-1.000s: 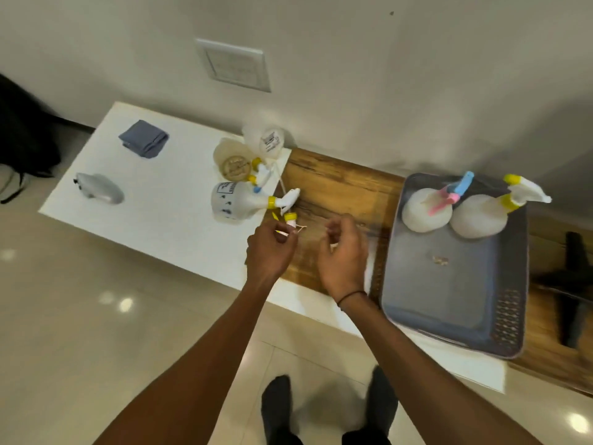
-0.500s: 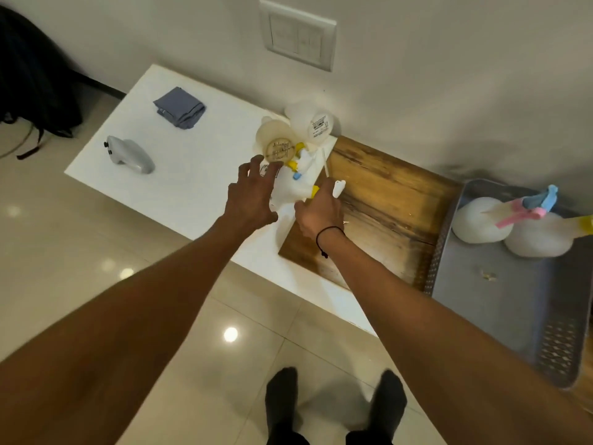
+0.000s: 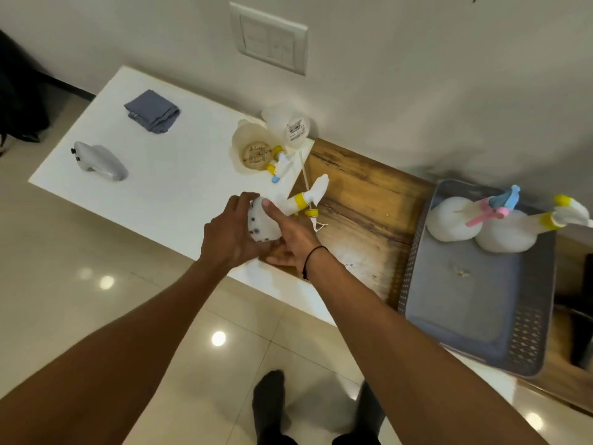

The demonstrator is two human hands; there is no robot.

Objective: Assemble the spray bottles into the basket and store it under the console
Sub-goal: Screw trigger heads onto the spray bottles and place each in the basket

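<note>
Spray bottle (image 3: pixel 261 224): white, rounded plastic body with small dark dots, held over the console's near edge where the white top meets the wood panel. Neck points toward 2 o'clock; yellow collar and white trigger head (image 3: pixel 316 191) attached at that end.

Left hand (image 3: pixel 229 232): reaches in from 7 o'clock, forearm extended, fingers curled over the bottle's far side, gripping the body.

Right hand (image 3: pixel 288 240): comes in from 5 o'clock, thumb laid along the bottle's top, fingers wrapped beneath. Thin black band at the wrist. Both hands hold the same bottle.

Just past the neck, at 2 o'clock, a loose yellow-capped part with thin dip tube (image 3: pixel 312 216) lies on the wood.

At 12 o'clock from the hands: two translucent bottles (image 3: pixel 272 136) lying against the wall, another yellow-collared trigger head (image 3: pixel 279 162) beside them.

Basket (image 3: pixel 475 316): grey plastic, rectangular, perforated sides, at 3 o'clock on the wood section. Two white bottles lie in its far end, one with a pink-and-blue sprayer (image 3: pixel 455 218), one with a yellow collar (image 3: pixel 507 234).

Console (image 3: pixel 179 175): smooth white top on the left, grained brown wood on the right. At 10 o'clock, a folded blue-grey cloth (image 3: pixel 152 111) and a grey moulded device (image 3: pixel 99 160), well apart.
</note>
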